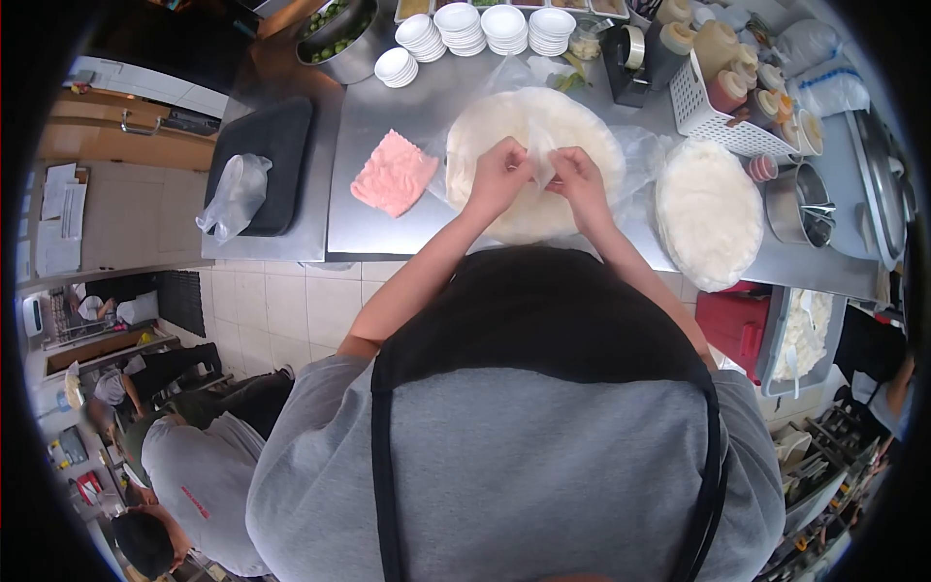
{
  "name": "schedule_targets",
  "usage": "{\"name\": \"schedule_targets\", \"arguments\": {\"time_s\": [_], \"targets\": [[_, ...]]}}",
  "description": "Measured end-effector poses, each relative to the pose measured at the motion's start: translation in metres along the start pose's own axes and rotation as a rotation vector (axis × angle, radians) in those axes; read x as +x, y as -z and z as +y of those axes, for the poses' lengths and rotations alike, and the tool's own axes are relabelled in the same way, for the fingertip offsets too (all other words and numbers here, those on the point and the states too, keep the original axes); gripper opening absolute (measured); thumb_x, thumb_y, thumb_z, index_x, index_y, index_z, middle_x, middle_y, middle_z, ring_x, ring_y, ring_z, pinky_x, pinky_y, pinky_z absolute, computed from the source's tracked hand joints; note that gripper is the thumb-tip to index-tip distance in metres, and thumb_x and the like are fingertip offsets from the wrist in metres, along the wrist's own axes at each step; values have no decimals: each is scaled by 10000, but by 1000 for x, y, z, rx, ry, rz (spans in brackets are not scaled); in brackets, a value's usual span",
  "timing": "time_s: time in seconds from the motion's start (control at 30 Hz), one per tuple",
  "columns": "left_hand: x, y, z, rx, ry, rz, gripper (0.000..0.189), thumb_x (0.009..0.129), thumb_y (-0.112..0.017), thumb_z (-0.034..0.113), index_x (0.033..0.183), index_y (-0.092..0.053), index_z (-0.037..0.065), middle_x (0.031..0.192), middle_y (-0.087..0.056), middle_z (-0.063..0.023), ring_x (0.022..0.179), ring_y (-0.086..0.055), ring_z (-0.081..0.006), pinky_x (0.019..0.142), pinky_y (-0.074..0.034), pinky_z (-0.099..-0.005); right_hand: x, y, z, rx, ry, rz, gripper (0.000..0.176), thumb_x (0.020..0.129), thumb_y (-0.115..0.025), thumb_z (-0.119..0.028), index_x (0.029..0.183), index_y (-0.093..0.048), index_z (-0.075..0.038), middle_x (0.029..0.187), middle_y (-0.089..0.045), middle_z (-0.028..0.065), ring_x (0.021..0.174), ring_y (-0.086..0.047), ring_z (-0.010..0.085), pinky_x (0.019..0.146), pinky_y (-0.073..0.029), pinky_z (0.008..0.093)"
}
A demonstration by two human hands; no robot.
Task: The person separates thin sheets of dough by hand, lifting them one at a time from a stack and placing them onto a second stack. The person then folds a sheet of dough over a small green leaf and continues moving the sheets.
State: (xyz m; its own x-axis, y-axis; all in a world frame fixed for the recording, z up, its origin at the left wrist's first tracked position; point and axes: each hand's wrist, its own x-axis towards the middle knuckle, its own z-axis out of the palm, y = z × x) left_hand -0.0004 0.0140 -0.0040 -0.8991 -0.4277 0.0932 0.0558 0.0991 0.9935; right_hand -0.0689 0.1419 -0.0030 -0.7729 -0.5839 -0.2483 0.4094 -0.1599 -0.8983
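My left hand (502,175) and my right hand (575,181) are close together over a large round white slab (485,218) wrapped in clear plastic. The fingers of each hand are pinched on a thin, translucent white sheet (539,145), which rises between them. Loose clear plastic (640,160) spreads out from the slab's right side onto the steel counter. To the left lies a crumpled pink cloth (394,174). A second oval white slab (709,213), also in plastic, rests at the counter's right front edge.
Stacked small white bowls (460,29) line the back, beside a metal pot of green fruit (339,44). A black tray (260,170) bears a plastic bag (238,194). Sauce bottles fill a white basket (713,116), near a steel pot (790,204). Another person (199,475) is at the lower left.
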Motion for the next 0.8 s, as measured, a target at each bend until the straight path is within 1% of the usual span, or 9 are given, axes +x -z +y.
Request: {"name": "schedule_targets", "arguments": {"time_s": [0.17,0.23,0.3,0.33,0.4,0.5,0.67,0.73,0.8], "targets": [[-3,-8,16,26,74,-14,140,733,-585,58,687,-460,14,614,-522,-27,608,-552,-96,533,-445,-236,6,2,4,-494,171,29,142,804,-544,-128,793,-517,11,625,-545,56,560,-524,112,541,-443,262],[0,-11,19,-25,103,-15,176,737,-606,95,675,-458,22,597,-508,-22,604,-543,-91,524,-435,-245,7,2,8,-558,207,47,133,801,-544,-123,776,-526,7,607,-540,65,543,-524,124,524,-441,265],[4,-11,19,396,144,10,252,760,-609,180,646,-461,11,573,-501,-84,542,-528,-175,505,-409,-322,8,1,5,-623,241,64,127,797,-543,-119,759,-535,2,589,-535,73,526,-523,135,508,-438,268],[6,-9,19,397,140,10,252,760,-609,180,646,-461,11,573,-501,-84,542,-528,-175,505,-409,-322,9,1,3,-707,248,58,118,800,-543,-122,776,-548,-6,601,-543,69,530,-529,131,507,-439,268],[11,-2,17,556,-203,91,298,778,-583,211,625,-463,-15,585,-488,-173,532,-490,-314,513,-377,-397,10,0,-7,-789,257,54,112,803,-544,-125,794,-561,-15,612,-551,66,533,-535,127,506,-440,268],[21,16,17,659,-322,197,276,785,-560,170,618,-472,-32,623,-487,-214,575,-460,-392,531,-371,-423,17,12,-25,-510,193,81,138,812,-549,-144,799,-573,-9,622,-562,50,539,-536,99,507,-447,252],[31,39,21,631,-224,233,250,784,-554,145,618,-487,-30,610,-492,-196,549,-471,-359,518,-372,-402,29,45,-35,-391,175,215,162,822,-554,-171,802,-586,-13,672,-582,21,557,-528,69,500,-450,212],[32,34,19,427,-186,186,225,779,-565,143,646,-508,-29,583,-479,-167,496,-455,-280,493,-363,-358,27,45,-34,-413,164,171,163,817,-563,-172,810,-585,-11,680,-585,23,570,-532,70,513,-452,215],[29,26,21,415,-210,119,209,780,-571,147,667,-528,-24,572,-474,-140,485,-435,-221,481,-354,-329,30,49,-30,-435,155,130,164,812,-572,-173,819,-585,-9,689,-589,24,584,-535,71,526,-453,218]]}}
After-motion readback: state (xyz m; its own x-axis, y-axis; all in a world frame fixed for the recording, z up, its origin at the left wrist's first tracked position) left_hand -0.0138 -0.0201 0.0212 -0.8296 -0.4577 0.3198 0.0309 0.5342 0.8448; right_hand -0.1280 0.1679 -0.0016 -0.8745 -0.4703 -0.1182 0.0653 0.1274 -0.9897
